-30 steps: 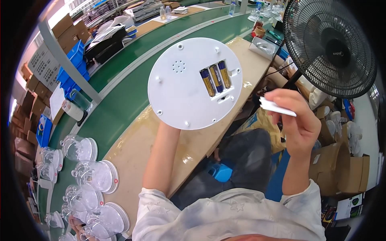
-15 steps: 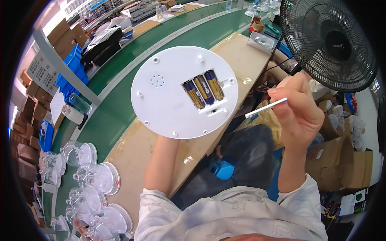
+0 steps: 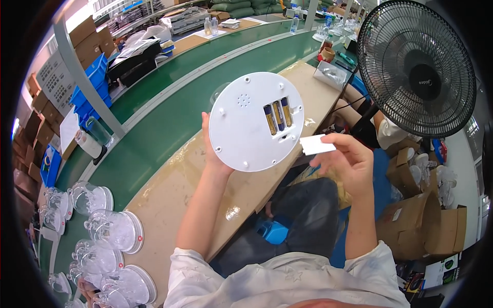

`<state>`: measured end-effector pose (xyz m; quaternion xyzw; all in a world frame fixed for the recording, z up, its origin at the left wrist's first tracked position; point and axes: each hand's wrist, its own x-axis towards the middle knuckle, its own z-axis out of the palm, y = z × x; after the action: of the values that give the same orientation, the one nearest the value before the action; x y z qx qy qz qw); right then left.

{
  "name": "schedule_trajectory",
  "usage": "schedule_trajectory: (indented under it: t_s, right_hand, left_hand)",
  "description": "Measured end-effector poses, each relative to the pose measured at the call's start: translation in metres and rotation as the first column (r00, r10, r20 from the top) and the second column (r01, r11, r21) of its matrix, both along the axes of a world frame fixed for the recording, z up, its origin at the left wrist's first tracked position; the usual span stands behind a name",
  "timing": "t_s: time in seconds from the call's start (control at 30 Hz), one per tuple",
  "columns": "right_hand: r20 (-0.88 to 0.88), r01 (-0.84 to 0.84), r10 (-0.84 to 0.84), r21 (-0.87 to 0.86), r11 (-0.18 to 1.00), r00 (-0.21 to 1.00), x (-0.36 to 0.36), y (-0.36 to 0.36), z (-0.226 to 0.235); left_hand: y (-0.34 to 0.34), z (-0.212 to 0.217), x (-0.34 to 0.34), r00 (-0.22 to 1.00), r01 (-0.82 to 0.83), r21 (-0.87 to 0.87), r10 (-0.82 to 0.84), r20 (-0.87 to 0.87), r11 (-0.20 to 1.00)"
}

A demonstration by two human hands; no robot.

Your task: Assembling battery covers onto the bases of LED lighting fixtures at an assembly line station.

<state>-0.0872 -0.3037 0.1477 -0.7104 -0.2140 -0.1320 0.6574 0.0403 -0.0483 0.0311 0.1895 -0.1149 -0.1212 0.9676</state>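
Observation:
My left hand (image 3: 216, 159) grips a round white base (image 3: 241, 126) by its lower left side, with the underside tilted toward me. An open battery compartment in the base holds several dark blue and gold batteries (image 3: 278, 117). Screw posts and a cluster of small holes show around it. Behind the upper left rim, part of a clear dome (image 3: 218, 92) peeks out. Just right of the base, my right hand (image 3: 352, 164) pinches a flat white battery cover (image 3: 317, 145) between thumb and fingers. The cover is apart from the compartment, its tabbed end close to the base's rim.
Several clear domes on white bases (image 3: 115, 231) stand at lower left. A green conveyor belt (image 3: 169, 97) curves behind the tan worktable (image 3: 197, 179). On the right are a black fan (image 3: 418, 69) and cardboard boxes (image 3: 411, 226). Another person's legs show beyond the table.
The base has shifted right and farther from me. The battery cover has turned from edge-on to show its flat face and come nearer the base, as my right hand lowered.

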Motion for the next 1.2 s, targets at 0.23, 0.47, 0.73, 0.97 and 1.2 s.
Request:
schedule_trajectory:
  t_s: [0.23,0.47,0.73,0.97,1.2]
  right_hand:
    - [0.076,-0.056,0.048,0.107,0.993,0.996,0.011,0.020,0.012]
    - [0.174,0.187,-0.207,0.125,0.974,0.963,0.025,0.048,0.008]
    - [0.153,0.274,-0.290,0.119,0.955,0.945,0.024,0.065,0.002]
    - [0.191,0.323,-0.337,0.101,0.941,0.922,0.027,0.063,-0.002]
    - [0.243,0.353,-0.360,0.075,0.933,0.900,0.027,0.068,-0.002]
  left_hand:
    - [-0.008,0.001,0.004,0.996,0.085,-0.067,-0.085,0.007,0.994]
    - [-0.011,-0.006,0.009,0.993,0.116,-0.022,-0.116,0.023,0.993]
    - [-0.007,-0.006,0.002,1.000,0.010,-0.022,-0.010,0.004,1.000]
    - [-0.009,-0.005,0.006,0.999,0.040,-0.028,-0.040,-0.019,0.999]
    - [-0.010,-0.001,-0.002,1.000,0.011,-0.017,-0.011,-0.001,1.000]
